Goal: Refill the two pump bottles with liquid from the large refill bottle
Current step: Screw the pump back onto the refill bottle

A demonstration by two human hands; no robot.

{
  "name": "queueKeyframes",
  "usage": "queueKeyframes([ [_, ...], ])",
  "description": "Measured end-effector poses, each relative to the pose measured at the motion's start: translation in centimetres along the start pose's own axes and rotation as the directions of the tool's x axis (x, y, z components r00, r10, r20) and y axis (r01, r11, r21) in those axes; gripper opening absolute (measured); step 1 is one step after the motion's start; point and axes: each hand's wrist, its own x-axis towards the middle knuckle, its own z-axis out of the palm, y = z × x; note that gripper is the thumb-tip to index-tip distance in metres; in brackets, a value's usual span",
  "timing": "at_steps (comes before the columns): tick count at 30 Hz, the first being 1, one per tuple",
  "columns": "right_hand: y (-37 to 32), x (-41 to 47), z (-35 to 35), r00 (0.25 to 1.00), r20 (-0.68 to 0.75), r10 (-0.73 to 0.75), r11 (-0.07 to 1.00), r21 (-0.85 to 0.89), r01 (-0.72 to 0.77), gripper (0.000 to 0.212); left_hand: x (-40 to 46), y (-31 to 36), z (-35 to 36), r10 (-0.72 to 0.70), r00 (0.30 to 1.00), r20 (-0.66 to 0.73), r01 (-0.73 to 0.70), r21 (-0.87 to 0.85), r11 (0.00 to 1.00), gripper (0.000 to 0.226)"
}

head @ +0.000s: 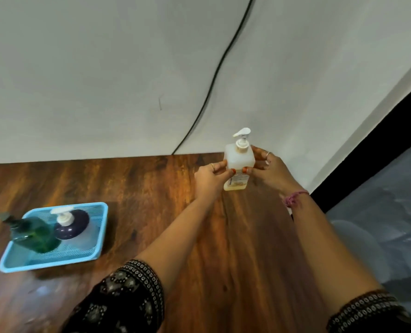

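A white square pump bottle (239, 162) with a white pump head stands upright near the far edge of the wooden table (151, 200); a little pale liquid shows at its base. My left hand (211, 179) grips its left side and my right hand (270, 169) grips its right side, thumbs on the front. At the left, a blue mesh tray (98, 236) holds a green pump bottle (35, 234) and a clear bottle with a dark purple top and white pump (71, 224).
A white wall rises right behind the table, with a black cable (214, 78) running down it to the table's back edge. The table's right edge lies just right of my right arm, with a grey floor (380, 212) below.
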Motion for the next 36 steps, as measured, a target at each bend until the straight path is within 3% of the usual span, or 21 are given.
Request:
queueKeyframes([
  [15, 10.7, 10.8, -5.2, 0.997, 0.013, 0.074, 0.973, -0.218, -0.069, 0.060, 9.6, -4.7, 12.6, -0.164, 0.985, -0.055, 0.169, 0.095, 0.981, 0.042],
  [36, 12.0, 11.9, -4.9, 0.997, -0.004, 0.079, 0.965, -0.251, -0.077, 0.068, 10.9, -5.7, 14.2, -0.172, 0.981, -0.090, 0.182, 0.124, 0.975, 0.047],
])
